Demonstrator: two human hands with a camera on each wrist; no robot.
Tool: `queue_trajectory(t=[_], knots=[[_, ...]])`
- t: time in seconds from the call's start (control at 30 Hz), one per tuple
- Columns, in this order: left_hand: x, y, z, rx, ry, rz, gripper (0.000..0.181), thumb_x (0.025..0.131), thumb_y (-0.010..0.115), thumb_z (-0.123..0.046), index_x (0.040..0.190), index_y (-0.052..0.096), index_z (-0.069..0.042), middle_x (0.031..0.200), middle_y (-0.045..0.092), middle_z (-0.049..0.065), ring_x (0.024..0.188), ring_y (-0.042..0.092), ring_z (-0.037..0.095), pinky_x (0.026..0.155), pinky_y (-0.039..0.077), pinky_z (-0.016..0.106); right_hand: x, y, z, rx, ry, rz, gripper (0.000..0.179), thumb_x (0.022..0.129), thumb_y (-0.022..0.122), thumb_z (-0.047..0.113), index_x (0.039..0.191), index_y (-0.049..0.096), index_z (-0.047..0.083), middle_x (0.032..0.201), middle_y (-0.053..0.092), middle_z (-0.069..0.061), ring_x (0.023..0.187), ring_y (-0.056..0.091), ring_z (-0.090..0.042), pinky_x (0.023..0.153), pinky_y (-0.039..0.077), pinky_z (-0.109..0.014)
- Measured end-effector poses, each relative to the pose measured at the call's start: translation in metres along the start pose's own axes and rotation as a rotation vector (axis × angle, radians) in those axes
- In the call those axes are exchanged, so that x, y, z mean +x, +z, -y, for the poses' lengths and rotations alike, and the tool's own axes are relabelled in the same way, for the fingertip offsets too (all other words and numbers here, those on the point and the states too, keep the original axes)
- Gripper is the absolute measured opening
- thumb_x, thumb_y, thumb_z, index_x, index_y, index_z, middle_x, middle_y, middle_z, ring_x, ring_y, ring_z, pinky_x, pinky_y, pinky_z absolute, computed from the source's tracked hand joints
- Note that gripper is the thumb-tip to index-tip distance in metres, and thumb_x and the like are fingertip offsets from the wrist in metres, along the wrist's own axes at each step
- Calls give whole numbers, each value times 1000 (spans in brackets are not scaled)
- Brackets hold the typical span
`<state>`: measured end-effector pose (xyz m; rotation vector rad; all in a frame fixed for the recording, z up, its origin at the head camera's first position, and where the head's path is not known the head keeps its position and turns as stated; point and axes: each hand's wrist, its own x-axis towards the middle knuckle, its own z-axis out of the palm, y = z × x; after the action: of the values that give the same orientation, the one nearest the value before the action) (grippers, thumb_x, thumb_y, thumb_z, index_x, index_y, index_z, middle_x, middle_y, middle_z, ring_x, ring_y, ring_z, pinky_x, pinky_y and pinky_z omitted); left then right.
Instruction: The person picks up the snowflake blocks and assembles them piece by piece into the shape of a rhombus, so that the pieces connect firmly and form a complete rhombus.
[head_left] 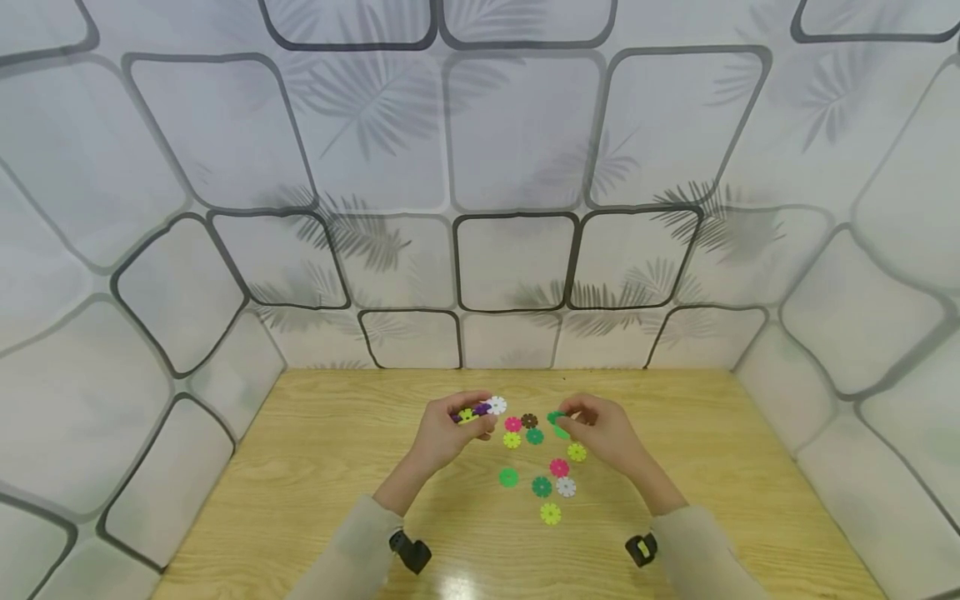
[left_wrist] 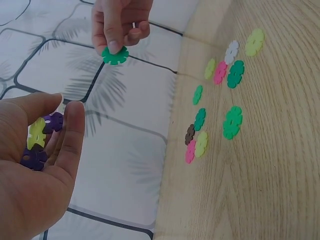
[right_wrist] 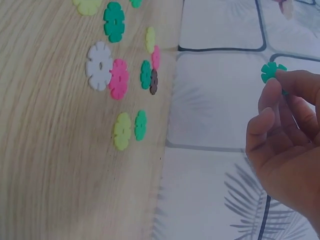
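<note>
My left hand (head_left: 441, 437) holds a small cluster of notched plastic snowflake discs, which look joined. A yellow disc (left_wrist: 36, 134) sits between two purple discs (left_wrist: 34, 159) there, and a white disc (head_left: 497, 406) shows at the cluster's right end. Thumb and fingers of my right hand (head_left: 606, 432) pinch a green snowflake disc (right_wrist: 270, 71) by its edge. Both hands are raised above the table, apart from each other. My left palm hides part of the cluster in the left wrist view.
Several loose discs lie on the wooden table (head_left: 337, 483) between the hands, among them a pink disc (head_left: 558, 467), a brown disc (head_left: 529, 421) and a yellow disc (head_left: 551, 513). Patterned cloth walls (head_left: 513, 262) stand behind the table and at its sides.
</note>
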<state>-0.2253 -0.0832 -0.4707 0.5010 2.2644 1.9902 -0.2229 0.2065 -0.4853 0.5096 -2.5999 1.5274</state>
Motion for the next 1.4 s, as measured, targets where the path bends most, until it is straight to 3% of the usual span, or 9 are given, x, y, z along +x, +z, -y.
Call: queue_trajectory(t=[0.2, 0.37, 0.6, 0.93, 1.1, 1.23, 1.4], knots=[[-1, 0, 0, 8, 7, 2, 43, 96, 77, -7, 136, 67, 4, 115, 75, 26, 85, 78, 38, 74, 66, 29, 2, 4, 8, 0, -24, 2, 6, 99, 75, 11, 104, 73, 9, 86, 71, -1, 66, 64, -8, 56, 54, -24], [-1, -1, 0, 6, 16, 5, 41, 96, 77, -8, 135, 68, 3, 114, 75, 26, 84, 79, 35, 75, 66, 32, 6, 7, 11, 6, -42, 7, 6, 99, 75, 9, 105, 73, 7, 81, 69, -2, 64, 61, -7, 57, 52, -23], [-1, 0, -2, 4, 9, 11, 43, 97, 77, -8, 136, 65, 6, 116, 75, 27, 81, 79, 26, 74, 66, 28, 10, 11, 22, 18, -75, 10, 9, 99, 75, 11, 106, 73, 7, 81, 69, -5, 63, 63, -21, 55, 50, -23], [-1, 3, -5, 8, 7, 18, 40, 97, 76, -8, 135, 68, 4, 115, 75, 26, 84, 79, 34, 73, 66, 28, 14, 16, 29, 9, -56, 17, 6, 100, 75, 15, 105, 73, 13, 83, 71, -3, 64, 61, -17, 53, 48, -23], [0, 4, -5, 14, 11, 20, 40, 97, 76, -8, 135, 67, 4, 115, 75, 26, 81, 79, 26, 73, 66, 28, 14, 16, 33, 24, -52, 23, 7, 100, 75, 14, 106, 74, 13, 88, 72, -9, 66, 63, -20, 56, 51, -24], [0, 5, -5, 14, 13, 15, 39, 97, 76, -8, 134, 68, 3, 115, 76, 25, 78, 79, 19, 73, 66, 30, 15, 18, 33, 28, -70, 28, 6, 100, 75, 14, 106, 74, 12, 86, 73, -9, 65, 62, -14, 58, 52, -24], [1, 7, -5, 13, 5, 16, 39, 97, 76, -8, 134, 69, 3, 116, 76, 25, 81, 79, 25, 73, 66, 29, 16, 20, 36, 30, -88, 34, 6, 99, 76, 13, 104, 74, 12, 86, 73, -12, 65, 64, -20, 59, 54, -23]])
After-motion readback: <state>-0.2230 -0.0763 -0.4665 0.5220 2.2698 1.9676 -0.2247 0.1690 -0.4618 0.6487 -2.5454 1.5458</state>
